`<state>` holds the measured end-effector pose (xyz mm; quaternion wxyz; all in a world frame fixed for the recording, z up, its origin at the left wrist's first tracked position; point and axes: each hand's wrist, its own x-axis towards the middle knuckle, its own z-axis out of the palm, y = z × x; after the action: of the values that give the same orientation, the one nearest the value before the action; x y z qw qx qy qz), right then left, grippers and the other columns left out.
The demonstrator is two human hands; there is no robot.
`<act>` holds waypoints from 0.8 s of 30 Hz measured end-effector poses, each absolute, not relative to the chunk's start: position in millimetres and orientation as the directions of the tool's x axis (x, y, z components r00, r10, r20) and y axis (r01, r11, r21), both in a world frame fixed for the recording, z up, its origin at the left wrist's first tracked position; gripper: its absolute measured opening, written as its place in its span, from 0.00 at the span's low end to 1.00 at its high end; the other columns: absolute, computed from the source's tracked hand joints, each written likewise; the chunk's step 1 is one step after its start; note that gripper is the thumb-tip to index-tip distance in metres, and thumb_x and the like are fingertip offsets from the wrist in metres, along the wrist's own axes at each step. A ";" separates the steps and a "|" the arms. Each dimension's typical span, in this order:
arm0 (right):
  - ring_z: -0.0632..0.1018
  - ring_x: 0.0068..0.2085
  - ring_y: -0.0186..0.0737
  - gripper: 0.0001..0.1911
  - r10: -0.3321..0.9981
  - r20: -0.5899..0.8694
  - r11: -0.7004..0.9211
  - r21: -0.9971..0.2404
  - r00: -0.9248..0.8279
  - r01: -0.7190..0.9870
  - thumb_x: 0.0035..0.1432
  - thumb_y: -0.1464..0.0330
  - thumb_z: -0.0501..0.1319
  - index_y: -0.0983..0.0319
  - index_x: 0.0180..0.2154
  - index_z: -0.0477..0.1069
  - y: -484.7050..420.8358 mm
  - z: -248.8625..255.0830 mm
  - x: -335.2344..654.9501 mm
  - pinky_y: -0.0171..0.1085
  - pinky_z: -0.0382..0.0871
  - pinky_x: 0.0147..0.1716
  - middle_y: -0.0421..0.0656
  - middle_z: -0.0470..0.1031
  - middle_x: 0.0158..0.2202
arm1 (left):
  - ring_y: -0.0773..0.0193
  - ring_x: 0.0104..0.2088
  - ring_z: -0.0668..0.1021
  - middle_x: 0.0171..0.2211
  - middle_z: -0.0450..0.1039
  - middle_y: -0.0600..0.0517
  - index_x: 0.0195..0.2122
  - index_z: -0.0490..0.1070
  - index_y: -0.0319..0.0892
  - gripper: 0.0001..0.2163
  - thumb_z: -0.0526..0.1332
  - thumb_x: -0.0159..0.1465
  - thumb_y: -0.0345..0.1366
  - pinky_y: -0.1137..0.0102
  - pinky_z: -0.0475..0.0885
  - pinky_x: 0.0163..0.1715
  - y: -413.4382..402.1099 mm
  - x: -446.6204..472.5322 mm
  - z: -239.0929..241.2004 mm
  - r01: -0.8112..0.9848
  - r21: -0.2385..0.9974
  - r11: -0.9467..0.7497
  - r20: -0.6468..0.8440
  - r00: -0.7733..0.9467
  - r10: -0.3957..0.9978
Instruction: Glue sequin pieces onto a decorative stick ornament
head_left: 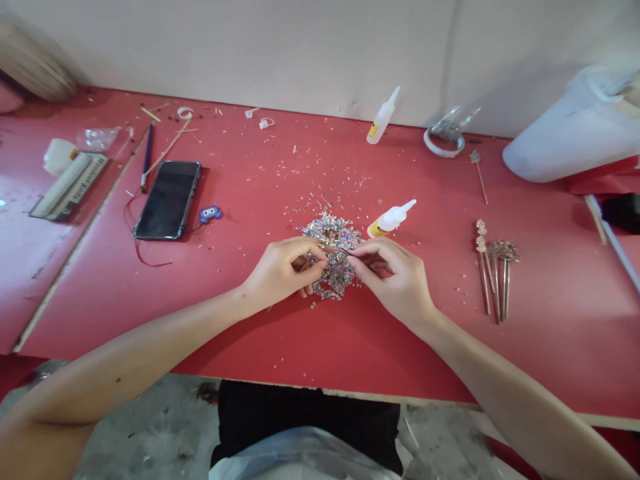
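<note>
My left hand and my right hand meet over a pile of small glittery bits in the middle of the red table. Both hands are pinched, fingertips nearly touching. Between them runs a thin metal piece; my left fingers also close on a thin gold stick. A small glue bottle with a yellow label lies on its side just behind the pile.
A black phone with a blue charm lies to the left, beside a pen and a boxed knife. A second glue bottle lies by the wall. Several gold hairpins rest at right. A white bag sits far right.
</note>
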<state>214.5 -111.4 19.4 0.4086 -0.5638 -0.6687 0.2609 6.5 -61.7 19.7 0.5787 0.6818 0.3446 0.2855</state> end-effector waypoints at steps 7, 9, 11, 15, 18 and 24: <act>0.76 0.29 0.30 0.02 0.972 0.207 0.234 -0.850 -0.111 0.472 0.58 0.69 0.64 0.60 0.34 0.72 -114.4 19.9 211.6 0.30 0.71 0.25 0.40 0.75 0.32 | 0.78 0.19 0.76 0.44 0.74 0.46 0.33 0.69 0.37 0.04 0.59 0.64 0.32 0.83 0.74 0.16 -62.2 5.5 18.5 0.171 0.969 -0.178 0.045 0.589 0.807; 0.76 0.28 0.30 0.02 0.968 0.219 0.251 -0.841 -0.123 0.479 0.58 0.69 0.64 0.61 0.34 0.72 -115.2 19.3 211.1 0.30 0.70 0.25 0.40 0.75 0.32 | 0.78 0.19 0.76 0.45 0.75 0.46 0.33 0.69 0.37 0.04 0.59 0.64 0.32 0.83 0.74 0.17 -62.4 5.2 17.7 0.181 0.965 -0.187 0.047 0.585 0.810; 0.75 0.27 0.30 0.02 0.965 0.231 0.263 -0.830 -0.126 0.491 0.58 0.69 0.63 0.61 0.34 0.71 -115.9 18.5 211.0 0.30 0.70 0.24 0.40 0.75 0.31 | 0.78 0.19 0.76 0.44 0.75 0.46 0.32 0.69 0.37 0.04 0.59 0.64 0.32 0.83 0.73 0.16 -62.7 5.0 17.1 0.190 0.962 -0.198 0.053 0.580 0.813; 0.75 0.26 0.29 0.02 0.962 0.243 0.273 -0.815 -0.126 0.511 0.58 0.70 0.63 0.61 0.33 0.71 -116.3 18.1 211.0 0.30 0.69 0.24 0.40 0.75 0.31 | 0.77 0.18 0.76 0.43 0.75 0.46 0.33 0.69 0.37 0.05 0.59 0.64 0.32 0.82 0.73 0.17 -63.3 5.0 16.7 0.206 0.950 -0.237 0.079 0.574 0.815; 0.75 0.26 0.29 0.02 0.961 0.240 0.275 -0.813 -0.135 0.514 0.58 0.70 0.63 0.61 0.33 0.71 -116.0 19.8 210.6 0.30 0.69 0.24 0.40 0.75 0.30 | 0.78 0.18 0.76 0.44 0.75 0.46 0.33 0.69 0.37 0.05 0.59 0.64 0.32 0.82 0.73 0.17 -63.6 4.8 16.5 0.214 0.943 -0.256 0.091 0.574 0.814; 0.74 0.26 0.29 0.03 0.947 0.279 0.319 -0.776 -0.157 0.544 0.59 0.72 0.62 0.60 0.33 0.70 -115.6 21.2 210.8 0.29 0.70 0.24 0.39 0.74 0.30 | 0.78 0.19 0.76 0.45 0.75 0.47 0.34 0.70 0.37 0.04 0.59 0.65 0.33 0.82 0.74 0.17 -63.5 4.8 16.0 0.198 0.953 -0.231 0.077 0.578 0.813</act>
<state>210.8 -115.6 21.2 0.3860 -0.5219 -0.7144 0.2612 4.8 -63.5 16.0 0.5129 0.7250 0.3484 0.2998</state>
